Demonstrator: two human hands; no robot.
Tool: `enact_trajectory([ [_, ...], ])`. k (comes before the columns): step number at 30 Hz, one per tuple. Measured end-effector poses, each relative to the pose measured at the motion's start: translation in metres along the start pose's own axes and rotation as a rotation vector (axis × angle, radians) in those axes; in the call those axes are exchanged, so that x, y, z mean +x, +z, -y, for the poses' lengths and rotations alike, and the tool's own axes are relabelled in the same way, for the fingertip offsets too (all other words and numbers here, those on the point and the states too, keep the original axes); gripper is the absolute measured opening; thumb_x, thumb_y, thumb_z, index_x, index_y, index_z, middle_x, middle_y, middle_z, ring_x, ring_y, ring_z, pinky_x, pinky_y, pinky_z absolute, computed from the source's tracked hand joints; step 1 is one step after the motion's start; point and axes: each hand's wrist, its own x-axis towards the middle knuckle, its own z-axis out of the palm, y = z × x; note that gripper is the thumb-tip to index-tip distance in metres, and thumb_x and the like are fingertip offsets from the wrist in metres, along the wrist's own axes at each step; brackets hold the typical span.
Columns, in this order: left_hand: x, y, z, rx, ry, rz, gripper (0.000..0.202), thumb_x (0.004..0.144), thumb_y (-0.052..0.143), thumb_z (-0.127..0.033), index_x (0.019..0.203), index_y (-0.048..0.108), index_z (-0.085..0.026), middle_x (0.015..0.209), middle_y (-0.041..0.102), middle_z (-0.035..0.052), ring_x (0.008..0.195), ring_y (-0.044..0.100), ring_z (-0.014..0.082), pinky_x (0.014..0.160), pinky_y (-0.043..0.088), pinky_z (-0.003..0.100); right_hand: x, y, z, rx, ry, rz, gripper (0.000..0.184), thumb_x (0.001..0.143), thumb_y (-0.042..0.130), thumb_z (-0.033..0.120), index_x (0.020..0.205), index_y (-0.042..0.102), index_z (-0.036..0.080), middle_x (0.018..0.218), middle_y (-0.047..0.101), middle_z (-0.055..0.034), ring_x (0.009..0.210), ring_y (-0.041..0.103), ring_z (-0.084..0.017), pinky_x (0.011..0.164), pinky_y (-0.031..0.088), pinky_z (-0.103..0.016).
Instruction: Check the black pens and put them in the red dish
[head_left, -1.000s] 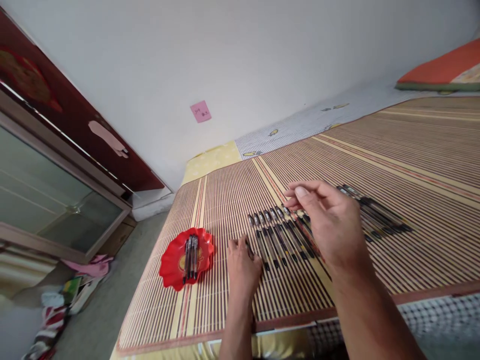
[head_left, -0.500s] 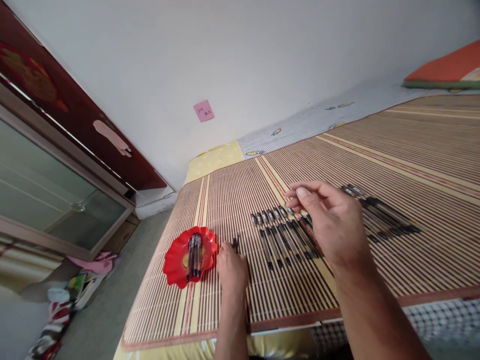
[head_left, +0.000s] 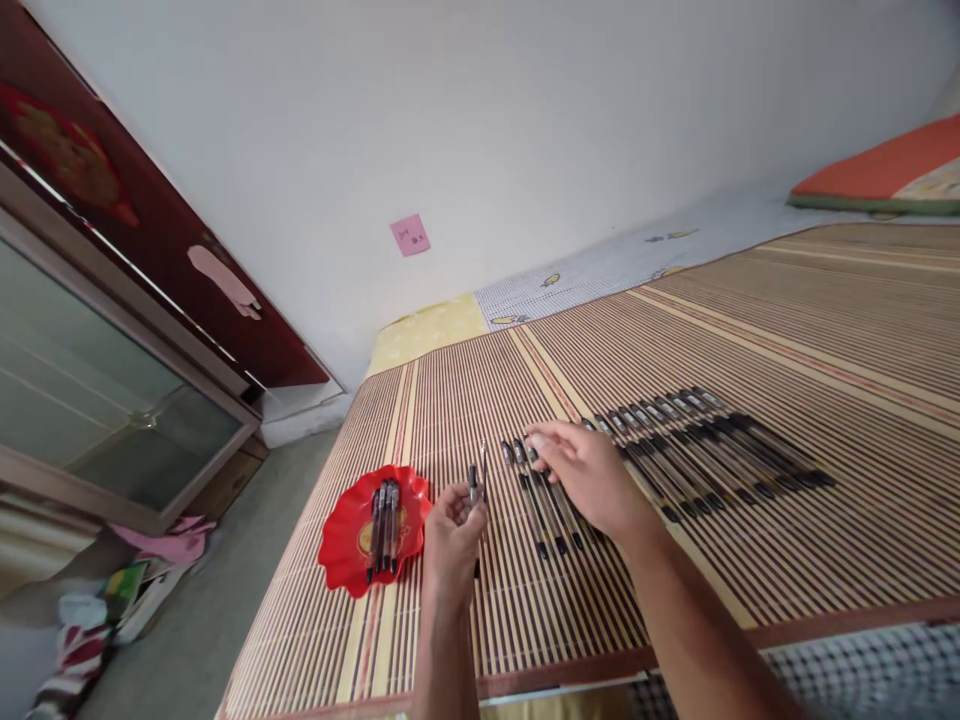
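My left hand (head_left: 454, 540) is closed around a black pen (head_left: 484, 470) at the right of the red dish. A pale tip and a dark cap (head_left: 473, 478) rise side by side above its fingers; whether they belong to one pen I cannot tell. My right hand (head_left: 581, 475) reaches over the row of black gel pens (head_left: 531, 510), thumb and fingers drawn together at the caps near the row's left end. What sits between those fingertips is hidden. Several more pens (head_left: 697, 450) continue the row to the right of that hand.
A scalloped red dish (head_left: 341, 540) holds several pens (head_left: 386, 525). Everything lies on a striped bamboo mat (head_left: 525, 630) covering a bed. A pink note (head_left: 410, 235) is on the wall, and an orange cushion (head_left: 870, 165) lies far right. Left are a glass door (head_left: 90, 400) and floor clutter.
My right hand has moved left and slightly down, uncovering pens on the right. In my left hand, the pale tip and cap now show higher above the fingers.
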Motion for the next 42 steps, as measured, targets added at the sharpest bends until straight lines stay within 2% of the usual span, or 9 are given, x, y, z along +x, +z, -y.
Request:
enact_trajectory([
  [7, -0.011, 0.016, -0.013, -0.157, -0.046, 0.173, 0.022, 0.067, 0.081, -0.023, 0.084, 0.068, -0.018, 0.076, 0.064, -0.0010, 0.068, 0.056, 0.0120, 0.062, 0.043, 0.021, 0.001, 0.024, -0.012, 0.137, 0.099, 0.082, 0.030, 0.084, 0.071, 0.042, 0.096, 0.076, 0.015, 0.082, 0.077, -0.0062, 0.060, 0.069, -0.016, 0.045, 0.050, -0.022],
  [10, -0.011, 0.019, -0.011, -0.175, -0.054, 0.221, 0.022, 0.069, 0.082, -0.023, 0.085, 0.069, -0.017, 0.077, 0.065, -0.0005, 0.070, 0.056, 0.0124, 0.062, 0.043, 0.021, 0.002, 0.027, -0.016, 0.153, 0.094, 0.056, 0.030, 0.081, 0.073, 0.046, 0.082, 0.073, 0.016, 0.075, 0.075, -0.0052, 0.055, 0.065, -0.014, 0.044, 0.048, -0.021],
  [13, -0.010, 0.017, -0.006, -0.206, -0.055, 0.238, 0.020, 0.076, 0.080, -0.029, 0.090, 0.071, -0.017, 0.074, 0.063, -0.0019, 0.066, 0.053, 0.0111, 0.060, 0.042, 0.021, 0.005, 0.023, -0.018, 0.175, 0.083, 0.034, 0.034, 0.078, 0.075, 0.051, 0.077, 0.072, 0.017, 0.066, 0.070, -0.0028, 0.055, 0.062, -0.014, 0.046, 0.047, -0.022],
  [15, -0.009, 0.014, -0.005, -0.228, -0.057, 0.249, 0.024, 0.082, 0.077, -0.035, 0.097, 0.072, -0.017, 0.068, 0.059, -0.0037, 0.061, 0.050, 0.0101, 0.058, 0.040, 0.022, 0.006, 0.018, -0.017, 0.228, 0.067, -0.014, 0.037, 0.076, 0.078, 0.053, 0.079, 0.072, 0.016, 0.067, 0.069, -0.0022, 0.057, 0.061, -0.013, 0.051, 0.049, -0.023],
  [18, -0.009, 0.009, -0.006, -0.223, -0.047, 0.282, 0.035, 0.085, 0.074, -0.041, 0.108, 0.074, -0.015, 0.065, 0.057, -0.0040, 0.055, 0.046, 0.0093, 0.055, 0.037, 0.022, 0.008, 0.009, -0.012, 0.380, 0.032, -0.160, 0.036, 0.074, 0.082, 0.050, 0.085, 0.074, 0.016, 0.075, 0.070, -0.0022, 0.061, 0.061, -0.012, 0.058, 0.053, -0.025],
  [23, -0.010, 0.005, -0.011, -0.182, -0.010, 0.331, 0.037, 0.089, 0.072, -0.040, 0.117, 0.076, -0.017, 0.067, 0.056, -0.0030, 0.058, 0.043, 0.0097, 0.057, 0.034, 0.023, 0.003, -0.001, 0.007, 0.538, -0.051, -0.383, 0.025, 0.082, 0.080, 0.041, 0.091, 0.075, 0.019, 0.085, 0.071, -0.0018, 0.069, 0.063, -0.011, 0.066, 0.053, -0.025],
  [30, -0.011, 0.003, -0.013, -0.166, 0.035, 0.315, 0.031, 0.088, 0.074, -0.037, 0.115, 0.080, -0.022, 0.072, 0.056, -0.0014, 0.068, 0.047, 0.0120, 0.063, 0.037, 0.024, -0.002, -0.001, 0.013, 0.421, -0.190, -0.443, 0.022, 0.091, 0.072, 0.039, 0.099, 0.074, 0.019, 0.093, 0.072, -0.0041, 0.071, 0.065, -0.012, 0.070, 0.054, -0.028],
  [36, -0.011, 0.002, -0.012, -0.155, 0.056, 0.309, 0.028, 0.089, 0.074, -0.036, 0.114, 0.080, -0.025, 0.072, 0.055, -0.0013, 0.068, 0.047, 0.0121, 0.063, 0.038, 0.024, -0.002, -0.005, 0.011, 0.329, -0.181, -0.396, 0.022, 0.093, 0.070, 0.039, 0.103, 0.073, 0.019, 0.091, 0.073, -0.0044, 0.073, 0.067, -0.015, 0.070, 0.056, -0.030],
  [42, -0.011, 0.000, -0.013, -0.047, 0.121, 0.280, 0.021, 0.090, 0.070, -0.032, 0.108, 0.080, -0.025, 0.073, 0.053, -0.0018, 0.068, 0.045, 0.0127, 0.063, 0.037, 0.024, -0.008, -0.009, 0.023, 0.231, -0.229, -0.388, 0.019, 0.093, 0.068, 0.036, 0.102, 0.075, 0.019, 0.088, 0.073, -0.0038, 0.072, 0.068, -0.015, 0.070, 0.057, -0.030],
])
